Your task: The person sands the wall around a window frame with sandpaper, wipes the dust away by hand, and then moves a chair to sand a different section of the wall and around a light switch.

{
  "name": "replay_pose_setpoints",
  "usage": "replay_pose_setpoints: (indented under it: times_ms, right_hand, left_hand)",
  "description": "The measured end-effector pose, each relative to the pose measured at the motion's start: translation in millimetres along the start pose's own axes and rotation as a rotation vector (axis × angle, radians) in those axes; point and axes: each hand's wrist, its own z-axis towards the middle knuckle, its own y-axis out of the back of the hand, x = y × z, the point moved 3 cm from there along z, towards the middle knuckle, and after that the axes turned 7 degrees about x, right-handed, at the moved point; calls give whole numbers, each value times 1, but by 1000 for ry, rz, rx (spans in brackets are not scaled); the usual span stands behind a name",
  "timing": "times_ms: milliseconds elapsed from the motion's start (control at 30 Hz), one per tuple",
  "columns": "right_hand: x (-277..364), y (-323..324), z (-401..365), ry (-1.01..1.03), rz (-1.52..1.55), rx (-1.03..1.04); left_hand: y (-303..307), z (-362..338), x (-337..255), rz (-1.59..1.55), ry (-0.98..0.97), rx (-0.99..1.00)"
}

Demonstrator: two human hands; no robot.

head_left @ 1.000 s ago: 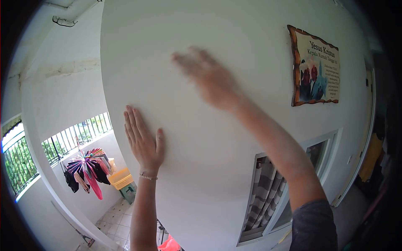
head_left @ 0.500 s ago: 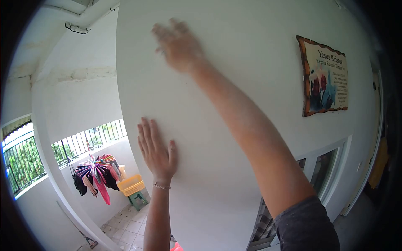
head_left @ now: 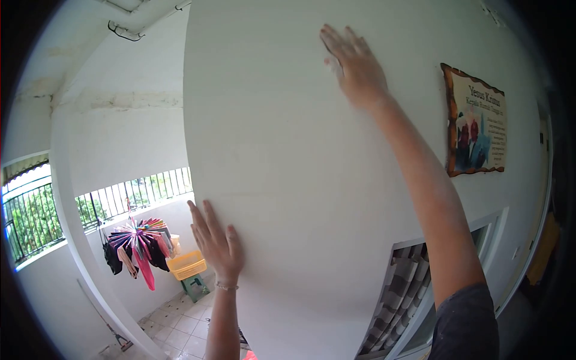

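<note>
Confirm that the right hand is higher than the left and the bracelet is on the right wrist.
The wrist is wrong: the head view shows the bracelet on the left wrist. The right hand is indeed higher than the left hand.

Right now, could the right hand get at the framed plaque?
Probably yes. The right hand is raised at the wall, up and left of the plaque, with nothing visible standing between them. Whether its grip is free, I can't tell.

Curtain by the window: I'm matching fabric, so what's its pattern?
The curtain has grey and white checks, best in the head view.
</note>
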Motion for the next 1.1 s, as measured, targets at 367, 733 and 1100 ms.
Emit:
replay_pose_setpoints:
  times_ms: [367,733,1100]
  right_hand:
    - [154,-26,103,-98,-10,108]
    - [128,17,-35,348,355,245]
    - [-32,-18,45,-333,-169,46]
  left_hand:
    - [-2,-1,4,-43,-21,-39]
    - [24,18,-1,-105,31,149]
    - [87,56,-1,29,-184,318]
